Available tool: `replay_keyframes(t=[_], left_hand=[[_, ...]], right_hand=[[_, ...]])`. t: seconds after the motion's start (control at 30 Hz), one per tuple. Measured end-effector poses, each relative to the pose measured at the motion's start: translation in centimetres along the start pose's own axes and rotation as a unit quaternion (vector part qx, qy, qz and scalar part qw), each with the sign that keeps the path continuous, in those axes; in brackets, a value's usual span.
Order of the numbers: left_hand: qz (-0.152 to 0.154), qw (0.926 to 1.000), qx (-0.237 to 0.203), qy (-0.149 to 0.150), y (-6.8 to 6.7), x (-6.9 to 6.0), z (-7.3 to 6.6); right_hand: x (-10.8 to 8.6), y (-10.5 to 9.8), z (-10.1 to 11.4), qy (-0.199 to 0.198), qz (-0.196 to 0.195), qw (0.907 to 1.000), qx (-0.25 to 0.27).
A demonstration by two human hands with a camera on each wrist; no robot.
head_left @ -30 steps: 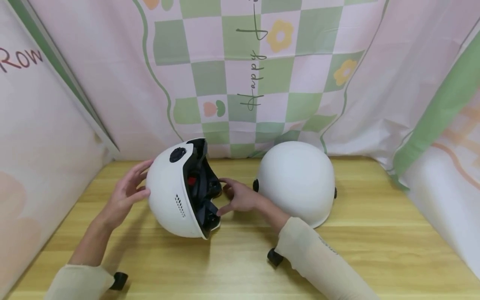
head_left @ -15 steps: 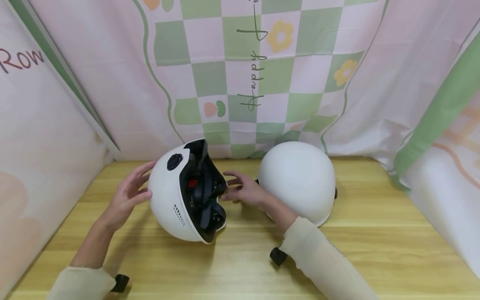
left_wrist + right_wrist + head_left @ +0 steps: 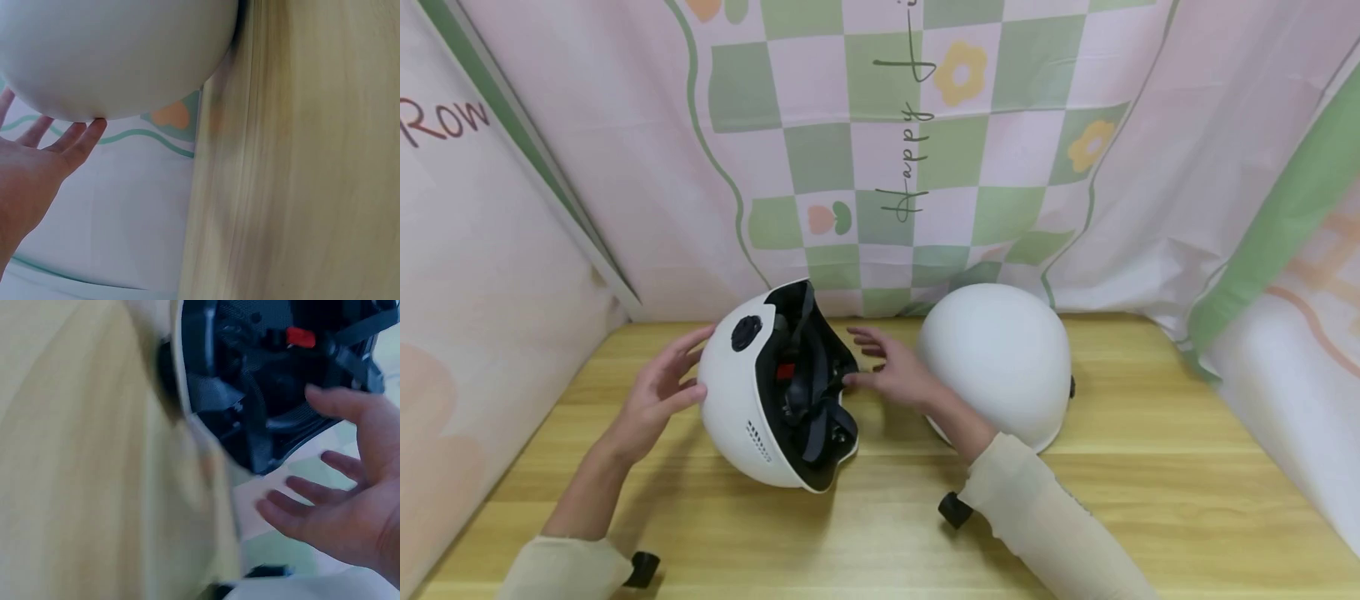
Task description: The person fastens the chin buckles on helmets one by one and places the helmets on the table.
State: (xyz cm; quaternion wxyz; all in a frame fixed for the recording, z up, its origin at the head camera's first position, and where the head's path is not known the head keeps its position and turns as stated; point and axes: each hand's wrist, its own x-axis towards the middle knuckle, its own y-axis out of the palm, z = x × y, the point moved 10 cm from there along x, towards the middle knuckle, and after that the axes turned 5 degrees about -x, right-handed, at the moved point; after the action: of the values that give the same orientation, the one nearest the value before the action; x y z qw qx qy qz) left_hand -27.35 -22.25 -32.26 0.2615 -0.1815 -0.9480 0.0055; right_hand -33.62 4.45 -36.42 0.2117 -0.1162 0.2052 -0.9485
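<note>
A white helmet (image 3: 730, 400) lies tilted on its side, its dark padded inside turned to the right. Black straps (image 3: 820, 433) and a red piece (image 3: 785, 372) show within the opening. Against the outer shell rest the fingertips of my left hand (image 3: 658, 396), spread and nearly straight; the left wrist view shows them touching the smooth shell (image 3: 119, 56). My right hand (image 3: 898, 371) is beside the opening with its fingers loosely spread. In the right wrist view, its thumb overlaps the dark lining (image 3: 287, 394), and whether it touches cannot be told.
A second white helmet (image 3: 1000, 358) stands dome up at the right, partly behind my right forearm. Both helmets are on a wooden table (image 3: 880, 542). A patterned curtain (image 3: 820, 150) hangs along the table's back edge. Black devices (image 3: 955, 510) sit at both sleeve cuffs.
The tilted helmet has turned so more of its inside faces the head view, and has shifted slightly right. My right hand has moved off its lower rim and up; my left hand followed the shell.
</note>
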Motion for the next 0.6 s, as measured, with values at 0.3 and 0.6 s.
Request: replay_keyframes(t=[0.3, 0.6], left_hand=[[0.012, 0.9999, -0.006, 0.006, 0.6, 0.2, -0.2], [0.008, 0.9999, -0.007, 0.003, 1.1, 0.3, 0.1]], right_hand=[[-1.0, -1.2, 9.6, -0.135, -0.085, 0.9862, 0.043], [-0.4, 1.6, 12.5, -0.124, -0.022, 0.9896, 0.07]])
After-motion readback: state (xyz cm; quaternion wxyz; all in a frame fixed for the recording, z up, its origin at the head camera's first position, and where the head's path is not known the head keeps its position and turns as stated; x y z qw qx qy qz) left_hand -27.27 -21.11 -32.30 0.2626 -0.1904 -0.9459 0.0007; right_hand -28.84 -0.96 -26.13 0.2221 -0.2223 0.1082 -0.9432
